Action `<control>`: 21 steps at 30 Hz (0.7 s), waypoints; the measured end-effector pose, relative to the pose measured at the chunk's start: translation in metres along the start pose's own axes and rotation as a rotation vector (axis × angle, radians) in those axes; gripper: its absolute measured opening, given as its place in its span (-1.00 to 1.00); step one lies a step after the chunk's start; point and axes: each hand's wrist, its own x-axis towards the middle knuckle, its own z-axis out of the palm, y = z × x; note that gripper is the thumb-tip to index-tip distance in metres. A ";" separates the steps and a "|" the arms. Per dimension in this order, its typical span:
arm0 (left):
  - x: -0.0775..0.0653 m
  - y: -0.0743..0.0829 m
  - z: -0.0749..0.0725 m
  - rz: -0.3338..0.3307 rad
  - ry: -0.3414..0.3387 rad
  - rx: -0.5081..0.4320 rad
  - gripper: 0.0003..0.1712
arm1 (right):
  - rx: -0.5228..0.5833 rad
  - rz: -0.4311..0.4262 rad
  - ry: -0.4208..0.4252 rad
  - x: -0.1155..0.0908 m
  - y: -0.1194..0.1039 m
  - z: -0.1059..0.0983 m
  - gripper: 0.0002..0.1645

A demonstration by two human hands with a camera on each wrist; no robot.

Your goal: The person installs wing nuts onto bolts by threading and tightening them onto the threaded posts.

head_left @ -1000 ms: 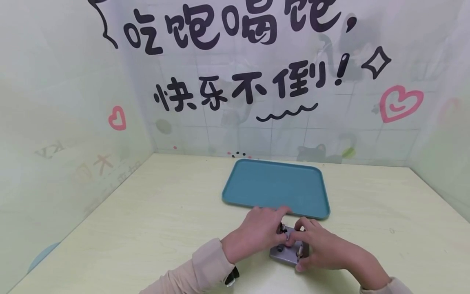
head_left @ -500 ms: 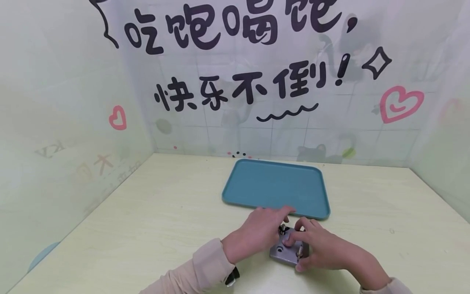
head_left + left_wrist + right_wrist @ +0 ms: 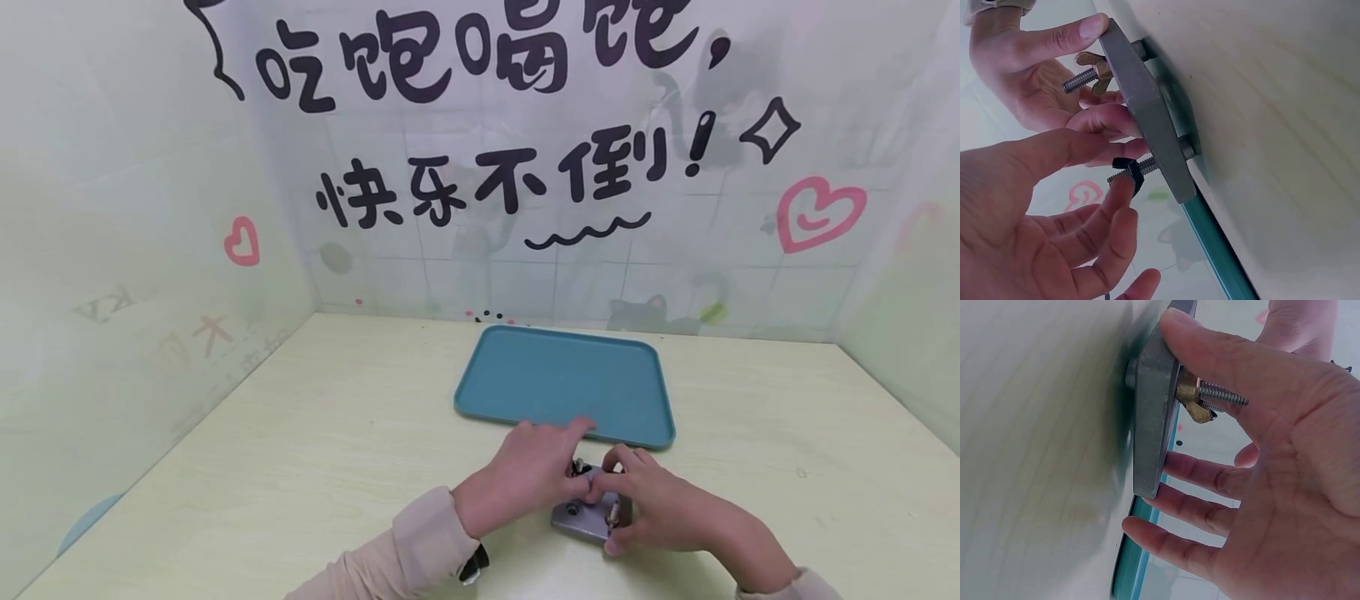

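Observation:
A grey metal plate (image 3: 583, 523) with upright threaded bolts stands slightly off the table on short feet. My right hand (image 3: 663, 508) grips it, the thumb on its near edge and fingers across its top and far side. A brass wing nut (image 3: 1192, 397) sits on one bolt beside that hand. My left hand (image 3: 517, 475) is at the plate's left part. In the left wrist view, a black wing nut (image 3: 1135, 178) on another bolt is pinched between left thumb and a curled finger; the other left fingers are loosely bent.
A blue-green tray (image 3: 562, 379) lies just beyond the hands on the pale table (image 3: 337, 450). Printed curtain-like walls (image 3: 480, 283) enclose the back and both sides. A small black item (image 3: 473, 565) is beside the left sleeve.
Half a second ago my left thumb was drawn back from the bolts, baring a round fitting; now it is forward again, next to the right forefinger. The right hand and plate stay put.

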 end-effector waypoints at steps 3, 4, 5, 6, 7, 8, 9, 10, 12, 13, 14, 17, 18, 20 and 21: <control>0.000 0.000 -0.001 -0.014 0.001 0.015 -0.30 | -0.004 0.000 -0.001 0.000 0.000 0.000 -0.61; 0.000 0.000 -0.001 -0.017 -0.001 0.017 -0.30 | -0.004 -0.001 -0.001 0.000 0.000 0.000 -0.62; 0.000 0.000 0.000 -0.021 -0.004 0.020 -0.29 | -0.006 -0.001 -0.001 0.000 0.000 0.000 -0.62; 0.000 0.000 0.000 -0.023 -0.004 0.023 -0.29 | -0.006 -0.003 0.000 0.001 -0.001 0.000 -0.63; 0.000 0.000 0.000 -0.022 -0.004 0.024 -0.29 | -0.010 -0.010 0.007 0.000 0.000 0.001 -0.62; 0.000 0.000 0.001 -0.023 -0.007 0.023 -0.31 | -0.013 -0.012 0.010 0.000 0.000 0.001 -0.62; 0.001 0.000 0.002 -0.019 -0.007 0.016 -0.33 | -0.011 -0.012 0.011 0.000 0.000 0.001 -0.62; 0.001 0.000 0.002 -0.011 -0.006 0.013 -0.36 | -0.012 -0.012 0.012 0.000 0.000 0.001 -0.61; 0.000 0.000 0.003 0.006 -0.002 0.006 -0.38 | -0.011 -0.010 0.013 -0.001 0.000 0.002 -0.60; 0.000 0.000 0.002 0.011 -0.005 0.001 -0.38 | -0.011 -0.009 0.013 -0.001 0.000 0.002 -0.60; 0.000 0.000 0.002 0.017 -0.006 -0.003 -0.36 | -0.008 -0.002 0.006 -0.001 0.000 0.002 -0.60; 0.000 0.000 0.002 0.030 -0.001 -0.003 -0.30 | -0.005 0.004 -0.001 0.000 0.000 0.002 -0.61; 0.000 0.000 0.002 0.031 0.000 -0.005 -0.29 | -0.006 0.004 -0.001 0.000 0.000 0.002 -0.60; -0.001 0.000 0.002 0.037 0.012 0.004 -0.32 | -0.008 0.005 -0.002 0.000 0.000 0.002 -0.60; -0.001 0.000 0.002 0.037 0.018 0.013 -0.34 | -0.009 0.004 -0.001 0.000 0.000 0.002 -0.60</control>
